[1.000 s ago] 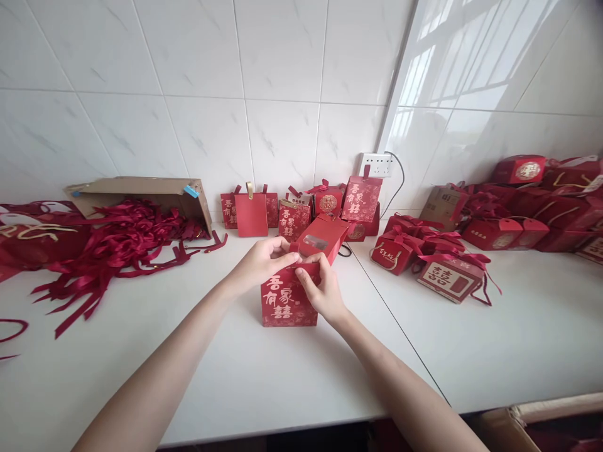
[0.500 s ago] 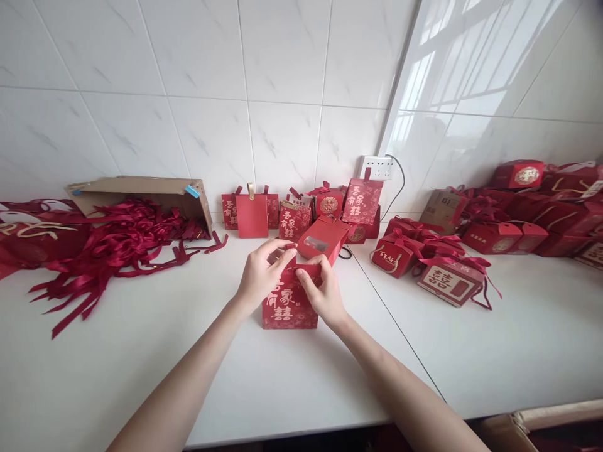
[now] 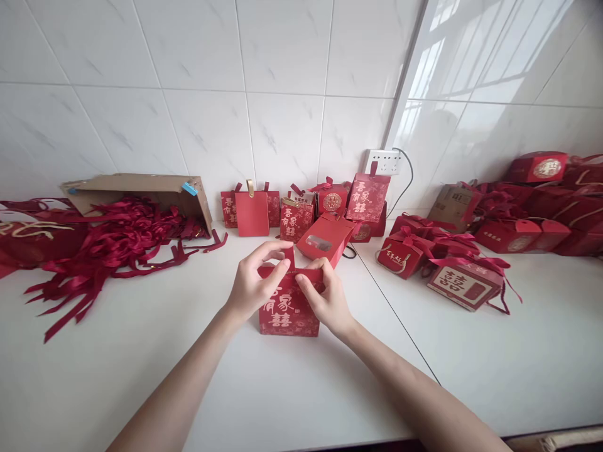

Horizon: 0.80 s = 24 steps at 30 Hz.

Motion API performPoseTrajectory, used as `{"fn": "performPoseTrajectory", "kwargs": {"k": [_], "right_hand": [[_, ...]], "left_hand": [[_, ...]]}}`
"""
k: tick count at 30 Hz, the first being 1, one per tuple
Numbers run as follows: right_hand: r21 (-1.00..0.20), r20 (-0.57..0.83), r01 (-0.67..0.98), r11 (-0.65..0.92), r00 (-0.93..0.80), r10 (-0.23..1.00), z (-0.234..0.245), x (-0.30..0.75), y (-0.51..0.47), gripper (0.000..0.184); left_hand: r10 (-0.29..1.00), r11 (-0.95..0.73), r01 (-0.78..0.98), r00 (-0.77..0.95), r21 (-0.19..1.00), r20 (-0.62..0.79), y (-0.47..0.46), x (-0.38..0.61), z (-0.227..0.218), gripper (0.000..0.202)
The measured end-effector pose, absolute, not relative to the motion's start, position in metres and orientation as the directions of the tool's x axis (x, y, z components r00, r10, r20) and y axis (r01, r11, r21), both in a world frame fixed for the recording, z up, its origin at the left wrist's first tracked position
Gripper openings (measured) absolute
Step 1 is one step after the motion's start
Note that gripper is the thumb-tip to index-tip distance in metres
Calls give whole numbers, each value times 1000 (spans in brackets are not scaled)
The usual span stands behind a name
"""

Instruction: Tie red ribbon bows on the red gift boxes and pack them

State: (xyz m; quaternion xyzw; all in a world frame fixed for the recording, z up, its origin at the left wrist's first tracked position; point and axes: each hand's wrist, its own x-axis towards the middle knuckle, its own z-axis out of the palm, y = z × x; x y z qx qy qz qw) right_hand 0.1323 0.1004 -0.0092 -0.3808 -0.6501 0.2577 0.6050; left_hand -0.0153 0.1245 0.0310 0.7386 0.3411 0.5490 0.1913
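A small red gift box (image 3: pixel 287 312) with gold characters stands upright on the white counter (image 3: pixel 141 364) in front of me. My left hand (image 3: pixel 253 282) pinches its top edge on the left, fingers closed on the red flap. My right hand (image 3: pixel 326 296) grips the top right corner, thumb and fingers closed on the box. Just behind it lies another red box with a clear window (image 3: pixel 326 239), tilted and touched by neither hand.
A heap of red ribbons (image 3: pixel 108 242) spills from a tipped cardboard carton (image 3: pixel 136 188) at left. A row of red boxes (image 3: pixel 301 210) lines the back wall under a socket (image 3: pixel 384 161). More red boxes with ribbons (image 3: pixel 452 267) crowd the right.
The box's top has been pressed down flatter and my left hand slid lower over its front. The view shifted slightly left and down.
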Motion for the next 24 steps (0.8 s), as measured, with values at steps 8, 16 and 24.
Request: {"fn": "performPoseTrajectory", "kwargs": {"k": [8, 16, 24], "right_hand": [[-795, 590, 207, 571, 41, 807, -7, 132, 97, 15], [-781, 605, 227, 582, 43, 795, -7, 133, 95, 15], [-788, 595, 224, 573, 36, 803, -9, 135, 95, 14]], "left_hand": [[513, -805, 431, 160, 407, 843, 121, -14, 20, 12], [473, -849, 353, 181, 392, 862, 117, -15, 16, 21], [467, -856, 360, 228, 372, 854, 119, -19, 13, 28]]}}
